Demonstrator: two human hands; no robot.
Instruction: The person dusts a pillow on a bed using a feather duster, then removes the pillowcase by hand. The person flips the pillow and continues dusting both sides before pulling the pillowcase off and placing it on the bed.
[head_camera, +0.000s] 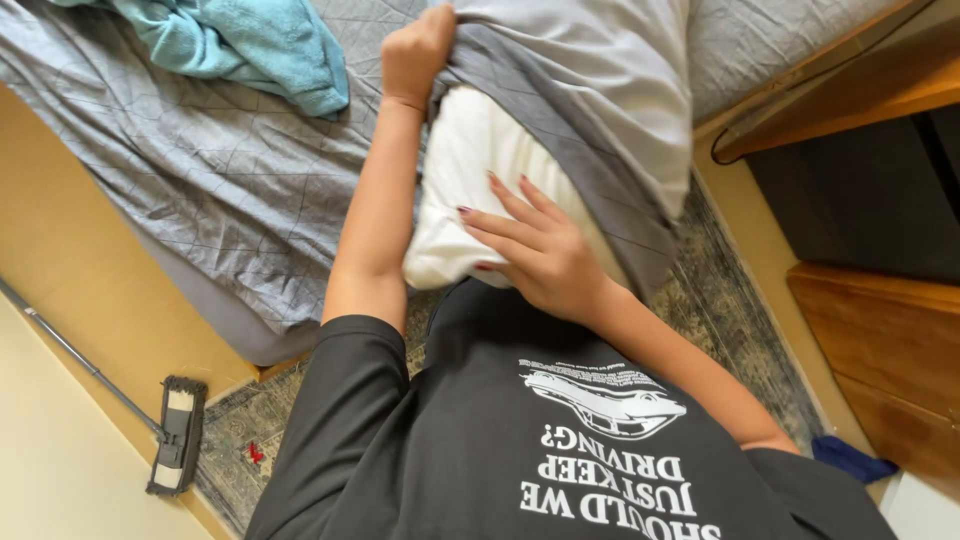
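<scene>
Our left hand (418, 52) fists the grey pillowcase (590, 90); we keep the right hand (540, 250) flat, pushing the white pillow (462, 180) (corners first) in

— From where does the camera look?
— There is one view only, worn on the head. It faces steeply down over the person's chest, very near the left hand (415, 50) and right hand (540, 250), with the bed (200, 170) just beyond.

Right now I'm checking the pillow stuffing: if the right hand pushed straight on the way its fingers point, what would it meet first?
The right hand already lies flat on the white pillow; pushing on, its fingers would probably slide along it into the grey pillowcase edge.
</scene>
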